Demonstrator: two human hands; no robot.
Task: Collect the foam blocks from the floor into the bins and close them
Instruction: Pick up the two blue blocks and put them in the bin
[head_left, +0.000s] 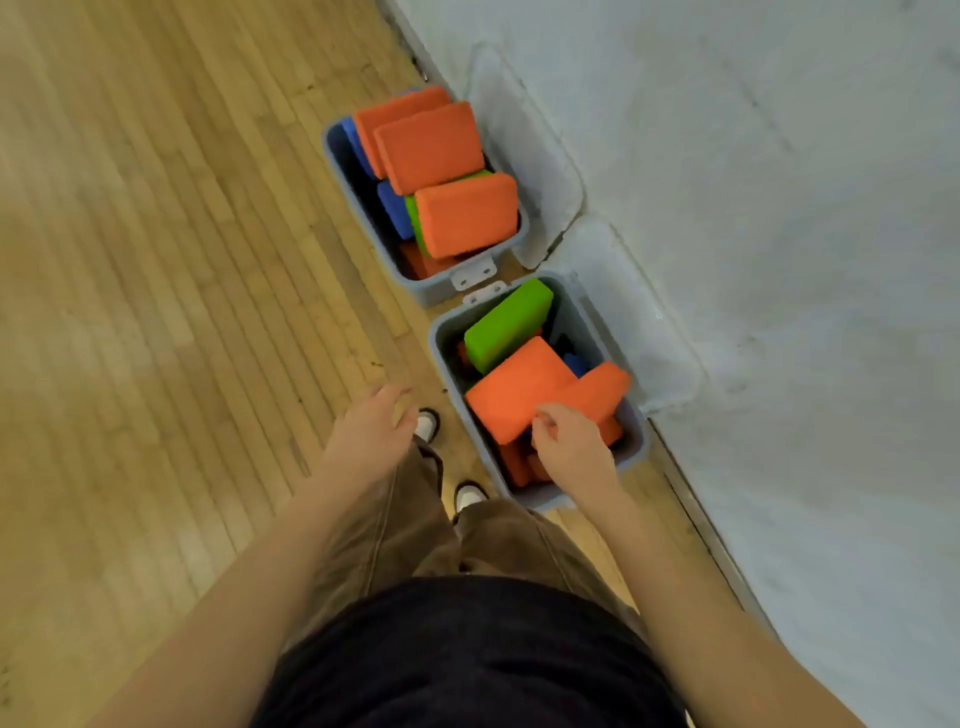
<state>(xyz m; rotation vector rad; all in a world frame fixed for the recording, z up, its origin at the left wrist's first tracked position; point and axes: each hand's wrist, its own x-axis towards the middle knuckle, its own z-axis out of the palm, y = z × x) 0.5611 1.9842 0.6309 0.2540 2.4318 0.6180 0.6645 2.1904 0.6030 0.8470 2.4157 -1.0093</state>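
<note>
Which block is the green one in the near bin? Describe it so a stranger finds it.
Two grey bins stand along the wall. In the near bin, by the feet, the green block lies tilted at the far end. It is the only fully exposed green one; its neighbours are orange.

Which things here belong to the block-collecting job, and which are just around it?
Part of the job:
- near bin and far bin, both full of foam blocks
- orange block under the right hand
- green block
- two open lids leaning on the wall
- left hand, holding nothing

Just around:
- wooden floor
- wall
- shoes
</note>
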